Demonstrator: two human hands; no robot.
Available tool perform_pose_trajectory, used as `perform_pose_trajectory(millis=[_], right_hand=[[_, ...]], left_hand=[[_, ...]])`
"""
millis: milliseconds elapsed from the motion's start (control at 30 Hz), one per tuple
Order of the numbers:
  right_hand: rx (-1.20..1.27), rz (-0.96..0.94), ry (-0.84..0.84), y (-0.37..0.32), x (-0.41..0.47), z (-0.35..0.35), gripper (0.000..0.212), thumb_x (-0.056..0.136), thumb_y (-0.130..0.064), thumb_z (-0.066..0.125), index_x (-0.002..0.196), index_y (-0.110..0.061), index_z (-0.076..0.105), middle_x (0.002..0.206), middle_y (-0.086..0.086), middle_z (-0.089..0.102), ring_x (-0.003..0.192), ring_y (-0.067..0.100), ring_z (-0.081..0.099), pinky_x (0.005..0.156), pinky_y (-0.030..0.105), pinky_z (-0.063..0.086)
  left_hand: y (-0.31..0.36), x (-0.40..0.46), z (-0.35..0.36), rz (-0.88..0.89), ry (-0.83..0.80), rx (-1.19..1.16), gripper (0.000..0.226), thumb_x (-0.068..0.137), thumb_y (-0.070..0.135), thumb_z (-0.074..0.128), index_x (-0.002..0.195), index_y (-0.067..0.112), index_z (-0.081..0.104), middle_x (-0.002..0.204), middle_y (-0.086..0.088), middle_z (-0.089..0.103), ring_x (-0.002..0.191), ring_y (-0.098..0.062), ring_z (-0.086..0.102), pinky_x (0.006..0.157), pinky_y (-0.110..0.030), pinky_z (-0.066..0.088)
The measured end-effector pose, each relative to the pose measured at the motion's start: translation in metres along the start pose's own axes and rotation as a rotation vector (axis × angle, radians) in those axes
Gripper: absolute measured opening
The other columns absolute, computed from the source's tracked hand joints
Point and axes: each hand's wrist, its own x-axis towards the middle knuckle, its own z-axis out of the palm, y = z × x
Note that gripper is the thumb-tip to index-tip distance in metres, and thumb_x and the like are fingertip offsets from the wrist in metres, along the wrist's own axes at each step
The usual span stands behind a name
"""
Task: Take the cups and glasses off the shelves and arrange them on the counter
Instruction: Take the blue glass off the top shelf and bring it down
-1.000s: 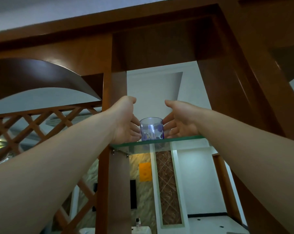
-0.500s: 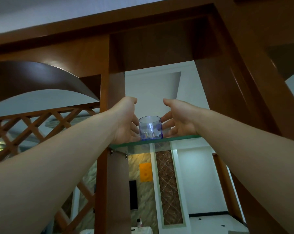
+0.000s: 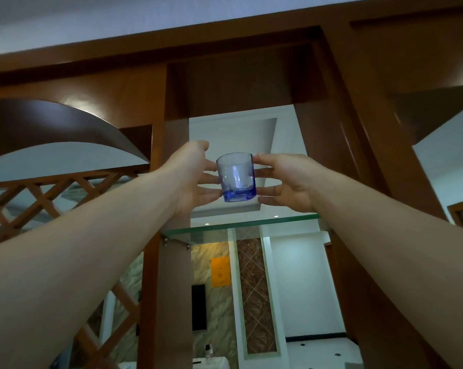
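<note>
Though perhaps slightly tilted, blue glass (image 3: 235, 177) upright (mouth up) between both hands

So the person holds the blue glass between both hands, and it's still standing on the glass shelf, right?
Not quite. In the head view the blue glass is between the left hand and right hand, but it is lifted clear, above the glass shelf, not standing on it.

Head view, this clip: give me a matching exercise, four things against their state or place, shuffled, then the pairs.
Things:
1. blue glass
2. glass shelf
3. left hand
4. right hand

States:
A. bare, below the hands
B. fingers on the glass's right side
C. upright, held in the air
D. fingers on the glass's left side

Pairs: 1-C, 2-A, 3-D, 4-B
</note>
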Motion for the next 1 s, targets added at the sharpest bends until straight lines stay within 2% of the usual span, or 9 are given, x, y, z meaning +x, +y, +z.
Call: perform_pose_trajectory(millis=[133,300,500,600,700,767,900,1000], right_hand=[[-0.021,-0.059,0.074,-0.005,-0.015,-0.016,0.015,0.101,-0.024,0.065,0.114,-0.019,0.071,0.112,0.005,0.073,0.097,0.030,0.071,0.102,0.050,0.057],[-0.037,-0.086,0.124,-0.007,-0.035,-0.036,0.022,0.099,-0.023,0.068,0.120,-0.020,0.073,0.113,0.005,0.075,0.099,0.031,0.072,0.099,0.051,0.058],[0.022,-0.038,0.113,-0.010,-0.056,-0.052,0.022,0.092,-0.022,0.076,0.114,-0.017,0.074,0.114,0.008,0.075,0.103,0.034,0.072,0.098,0.051,0.059],[0.048,0.003,0.106,-0.012,-0.064,-0.053,0.026,0.088,-0.025,0.080,0.112,-0.016,0.074,0.109,0.008,0.076,0.099,0.033,0.073,0.091,0.047,0.063],[0.044,0.022,0.102,-0.018,-0.078,-0.047,0.036,0.086,-0.029,0.083,0.117,-0.015,0.073,0.108,0.007,0.078,0.099,0.031,0.075,0.082,0.042,0.065],[0.035,0.023,0.099,-0.026,-0.090,-0.039,0.041,0.084,-0.031,0.084,0.120,-0.014,0.072,0.106,0.007,0.080,0.100,0.030,0.075,0.083,0.042,0.064],[0.015,0.012,0.089,-0.040,-0.116,-0.013,0.045,0.083,-0.031,0.084,0.121,-0.012,0.072,0.096,0.005,0.083,0.099,0.030,0.076,0.081,0.043,0.065],[0.005,0.017,0.081,-0.049,-0.137,0.017,0.042,0.083,-0.031,0.084,0.119,-0.012,0.073,0.097,0.006,0.083,0.101,0.030,0.075,0.078,0.041,0.066]], left_hand=[[0.001,-0.012,0.014,0.049,-0.011,0.013,0.045,0.108,0.042,0.041,0.135,0.012,0.060,0.128,-0.016,0.067,0.112,-0.034,0.068,0.077,-0.037,0.063],[-0.005,-0.023,0.030,0.117,-0.019,0.034,0.027,0.103,0.033,0.060,0.121,0.014,0.067,0.114,-0.012,0.073,0.101,-0.028,0.073,0.080,-0.035,0.066],[-0.014,-0.036,0.042,0.153,-0.017,0.050,0.025,0.095,0.030,0.072,0.115,0.015,0.071,0.112,-0.006,0.075,0.103,-0.025,0.072,0.077,-0.031,0.065],[-0.011,-0.046,0.041,0.156,-0.020,0.039,0.027,0.092,0.031,0.076,0.113,0.014,0.073,0.110,-0.005,0.076,0.101,-0.023,0.072,0.073,-0.029,0.065],[-0.005,-0.061,0.036,0.154,-0.040,0.044,0.029,0.092,0.031,0.076,0.115,0.015,0.072,0.109,-0.005,0.076,0.100,-0.022,0.073,0.077,-0.029,0.065],[0.000,-0.074,0.029,0.160,-0.037,0.047,0.028,0.092,0.033,0.075,0.113,0.016,0.071,0.107,-0.004,0.077,0.099,-0.021,0.073,0.079,-0.030,0.065],[0.011,-0.101,0.003,0.163,-0.017,0.041,0.026,0.092,0.036,0.074,0.110,0.018,0.070,0.104,-0.003,0.078,0.094,-0.018,0.075,0.072,-0.027,0.064],[0.018,-0.121,-0.030,0.161,-0.017,0.035,0.030,0.092,0.037,0.074,0.113,0.017,0.068,0.103,-0.003,0.079,0.090,-0.017,0.076,0.060,-0.023,0.062]])
